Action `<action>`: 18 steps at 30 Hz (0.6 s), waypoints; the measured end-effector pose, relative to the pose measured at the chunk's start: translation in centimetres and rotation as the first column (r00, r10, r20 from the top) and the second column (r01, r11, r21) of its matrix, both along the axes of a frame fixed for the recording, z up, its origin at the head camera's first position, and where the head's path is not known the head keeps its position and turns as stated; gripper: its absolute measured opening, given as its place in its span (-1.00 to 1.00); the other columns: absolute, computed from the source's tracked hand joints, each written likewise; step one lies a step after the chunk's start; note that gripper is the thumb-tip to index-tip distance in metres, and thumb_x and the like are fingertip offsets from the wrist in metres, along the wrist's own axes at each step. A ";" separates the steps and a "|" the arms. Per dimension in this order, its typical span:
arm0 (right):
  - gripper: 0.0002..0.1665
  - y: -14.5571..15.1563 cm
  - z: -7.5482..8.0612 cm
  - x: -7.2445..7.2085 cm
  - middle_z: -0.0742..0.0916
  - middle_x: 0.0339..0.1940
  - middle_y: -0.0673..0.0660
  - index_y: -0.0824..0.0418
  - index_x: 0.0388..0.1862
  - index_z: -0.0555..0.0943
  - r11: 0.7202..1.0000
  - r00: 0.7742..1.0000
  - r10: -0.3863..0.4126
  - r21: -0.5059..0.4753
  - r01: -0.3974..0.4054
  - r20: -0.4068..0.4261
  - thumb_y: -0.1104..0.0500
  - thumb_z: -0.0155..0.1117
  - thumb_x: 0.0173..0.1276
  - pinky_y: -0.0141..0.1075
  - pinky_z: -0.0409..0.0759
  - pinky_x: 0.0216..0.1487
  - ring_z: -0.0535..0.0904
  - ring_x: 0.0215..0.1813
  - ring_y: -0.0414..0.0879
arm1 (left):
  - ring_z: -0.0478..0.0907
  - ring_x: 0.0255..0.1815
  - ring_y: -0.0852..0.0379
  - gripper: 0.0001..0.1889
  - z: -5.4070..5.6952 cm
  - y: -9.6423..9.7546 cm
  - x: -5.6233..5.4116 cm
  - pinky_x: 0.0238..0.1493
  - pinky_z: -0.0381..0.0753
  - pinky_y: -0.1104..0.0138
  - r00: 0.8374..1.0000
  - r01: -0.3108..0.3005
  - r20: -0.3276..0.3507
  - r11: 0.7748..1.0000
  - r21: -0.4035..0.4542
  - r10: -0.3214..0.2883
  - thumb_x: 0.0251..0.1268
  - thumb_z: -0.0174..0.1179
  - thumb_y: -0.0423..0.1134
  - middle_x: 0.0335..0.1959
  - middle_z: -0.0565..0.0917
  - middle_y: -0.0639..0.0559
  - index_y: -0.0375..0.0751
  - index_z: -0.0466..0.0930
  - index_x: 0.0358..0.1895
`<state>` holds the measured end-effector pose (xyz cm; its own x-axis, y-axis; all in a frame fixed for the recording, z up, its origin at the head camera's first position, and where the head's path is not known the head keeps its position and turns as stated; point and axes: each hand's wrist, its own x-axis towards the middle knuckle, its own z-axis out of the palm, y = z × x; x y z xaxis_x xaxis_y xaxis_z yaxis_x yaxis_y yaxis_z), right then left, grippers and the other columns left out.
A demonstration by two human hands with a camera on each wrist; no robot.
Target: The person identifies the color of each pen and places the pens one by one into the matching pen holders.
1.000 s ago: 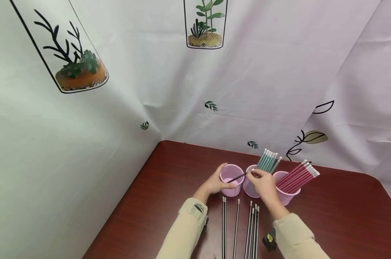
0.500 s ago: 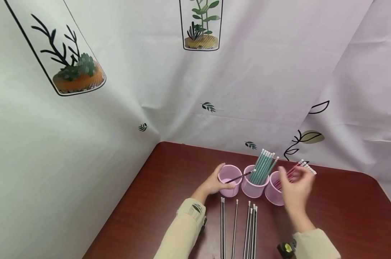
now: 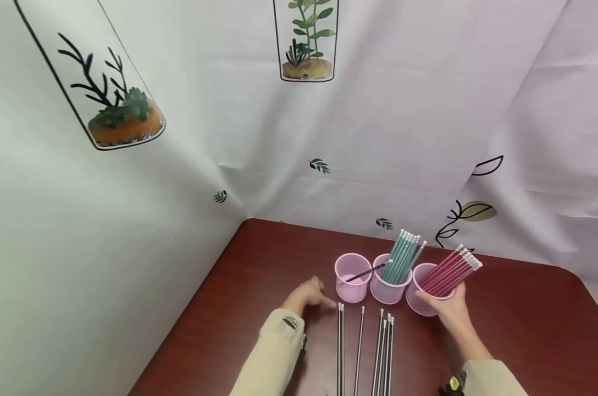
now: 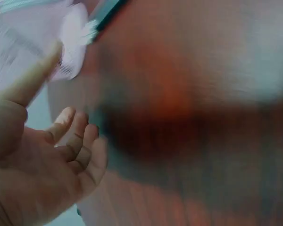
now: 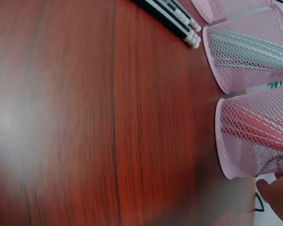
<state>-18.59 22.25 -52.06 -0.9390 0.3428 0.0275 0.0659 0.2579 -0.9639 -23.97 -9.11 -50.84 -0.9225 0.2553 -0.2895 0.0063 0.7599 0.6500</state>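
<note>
My left hand [image 3: 306, 294] is in the air just in front of the left pink mesh cup [image 3: 352, 292]. Its fingers are relaxed, and in the left wrist view its thumb [image 4: 35, 77] sticks out towards the cup. One black pencil [image 3: 363, 274] leans in that cup, eraser end up. With my right hand [image 3: 454, 313] I grip the right pink mesh cup [image 3: 420, 302], thumb at the front. Dark pink pencils [image 3: 447, 275] fill this cup, tilted to the right. Between them stands the middle pink cup [image 3: 387, 294] with teal pencils [image 3: 403, 257].
Several black pencils [image 3: 384, 352] lie on the dark red table [image 3: 244, 286] in front of the cups, erasers pointing away from me. A pair [image 3: 341, 346] and a single pencil [image 3: 360, 346] lie left of them. A white patterned cloth [image 3: 403, 137] hangs behind the table.
My right hand released the black pencil in the left cup, moved right and took hold of the right cup. The left hand let go of the left cup and drew back towards me.
</note>
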 end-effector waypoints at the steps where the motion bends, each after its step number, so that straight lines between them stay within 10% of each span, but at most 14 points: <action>1: 0.11 0.0 0.0 0.0 0.22 0.26 0.37 0.31 0.36 -0.11 1.000 1.000 -0.002 -0.002 0.002 0.015 0.20 0.45 0.05 0.06 0.11 0.29 0.19 0.23 0.18 | 0.49 -0.31 0.00 -0.50 -0.1 0.2 0.3 -0.20 0.51 0.20 1.000 0.016 -0.005 0.997 -0.080 -0.016 -0.10 0.43 -0.02 -0.39 0.55 -0.11 -0.42 0.54 -0.29; 8: 0.08 -0.1 -0.3 -0.1 0.23 0.24 0.43 0.39 0.35 -0.10 1.000 0.999 0.013 -0.011 -0.012 0.041 0.16 0.43 0.09 0.08 0.14 0.27 0.21 0.22 0.22 | 0.40 -0.64 0.14 -0.56 -0.8 1.7 1.5 -0.53 0.44 0.28 0.998 -0.039 -0.052 0.949 -0.312 0.024 -0.16 0.41 0.13 -0.69 0.51 0.04 -0.18 0.51 -0.68; 18: 0.14 0.3 -0.3 0.3 0.20 0.25 0.47 0.38 0.38 -0.19 1.000 0.996 0.028 0.012 -0.029 0.080 0.10 0.40 0.12 0.13 0.09 0.28 0.16 0.25 0.27 | 0.36 -0.90 0.24 -0.67 -2.0 2.7 1.6 -0.83 0.41 0.41 0.985 -0.129 0.117 0.992 -0.008 0.129 -0.06 0.38 -0.26 -0.92 0.42 0.10 -0.24 0.50 -0.83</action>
